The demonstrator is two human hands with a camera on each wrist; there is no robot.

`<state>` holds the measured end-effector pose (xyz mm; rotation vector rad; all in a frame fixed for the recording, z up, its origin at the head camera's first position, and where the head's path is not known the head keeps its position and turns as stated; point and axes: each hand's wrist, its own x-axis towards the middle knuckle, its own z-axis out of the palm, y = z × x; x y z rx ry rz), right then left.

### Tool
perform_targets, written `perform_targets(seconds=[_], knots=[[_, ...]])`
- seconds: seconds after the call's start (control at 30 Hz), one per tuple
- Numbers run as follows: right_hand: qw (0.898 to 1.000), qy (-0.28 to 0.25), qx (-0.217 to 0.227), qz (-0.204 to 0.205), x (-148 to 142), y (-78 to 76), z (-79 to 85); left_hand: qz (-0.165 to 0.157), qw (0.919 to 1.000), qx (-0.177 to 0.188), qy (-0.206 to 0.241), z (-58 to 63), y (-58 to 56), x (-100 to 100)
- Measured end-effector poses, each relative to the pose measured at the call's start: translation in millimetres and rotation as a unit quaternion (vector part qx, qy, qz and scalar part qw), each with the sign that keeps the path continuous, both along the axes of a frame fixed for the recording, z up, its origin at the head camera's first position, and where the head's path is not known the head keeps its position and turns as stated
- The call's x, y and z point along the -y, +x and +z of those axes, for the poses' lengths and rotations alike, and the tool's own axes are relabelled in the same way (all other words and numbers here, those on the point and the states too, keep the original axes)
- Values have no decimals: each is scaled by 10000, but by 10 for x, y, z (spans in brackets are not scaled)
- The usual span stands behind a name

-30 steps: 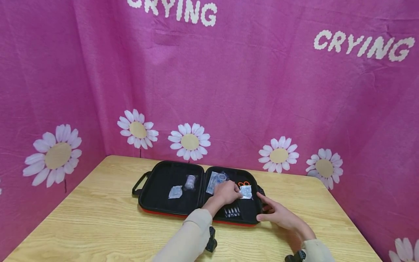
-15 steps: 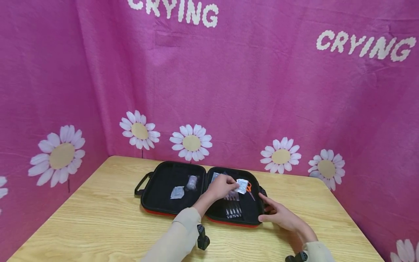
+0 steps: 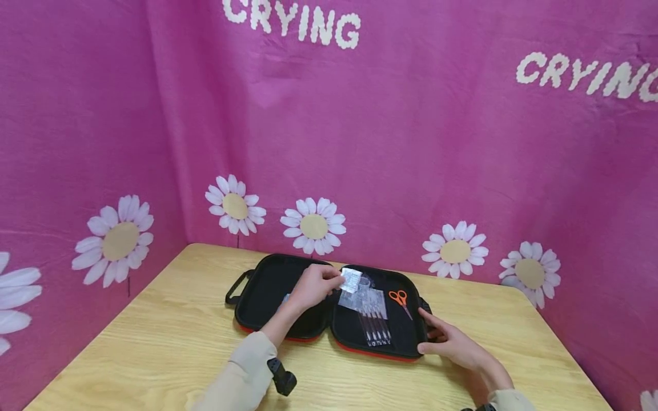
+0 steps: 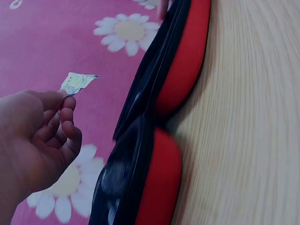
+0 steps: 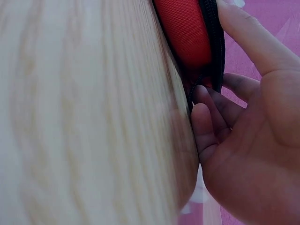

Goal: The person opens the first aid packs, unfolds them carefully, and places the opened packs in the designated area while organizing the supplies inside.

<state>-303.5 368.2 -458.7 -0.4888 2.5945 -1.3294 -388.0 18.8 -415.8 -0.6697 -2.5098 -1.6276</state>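
Note:
An unzipped black-and-red first-aid case [image 3: 267, 288] lies spread flat on the table. My left hand [image 3: 315, 286] pinches a small printed white packet [image 3: 352, 279] between thumb and fingertips, above the case near its hinge; the left wrist view shows the packet [image 4: 78, 84] raised over the rim. At the case's right end, my right hand [image 3: 457, 346] grips the edge, thumb on the rim and fingers at the side. Orange-handled scissors [image 3: 399, 297] lie in the right half beside a clear pack of cotton swabs [image 3: 376, 330] and flat plastic packets [image 3: 377, 300].
The case's carry handle [image 3: 237, 287] sticks out to the left. Behind the wooden table [image 3: 154, 342] hangs a pink curtain [image 3: 385, 142] with daisies. My left forearm covers part of the left half, where a pale packet [image 3: 285, 299] peeks out.
My left hand has lifted the white packet from beside the scissors and carried it left towards the hinge, uncovering the scissors and swabs. My right hand stays at the case's edge.

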Motion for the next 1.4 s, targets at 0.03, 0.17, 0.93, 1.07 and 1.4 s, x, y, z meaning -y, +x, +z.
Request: perform_targets(seconds=[0.03, 0.17, 0.93, 1.07, 1.4], knots=[[10000, 26, 5, -25, -5, 2, -3, 52, 10000, 4, 18, 2, 9, 64], [9999, 147, 13, -91, -12, 11, -5, 251, 9997, -12, -6, 25, 58, 301], [9999, -94, -61, 57, 8, -1, -7, 1740, 9818, 255, -714, -121, 107, 1399], [10000, -45, 16, 16, 21, 3, 16, 1859, 9781, 127, -925, -139, 125, 1488], [10000, -55, 46, 1, 10, -2, 5, 1990, 9712, 183, -1299, -191, 99, 1622]])
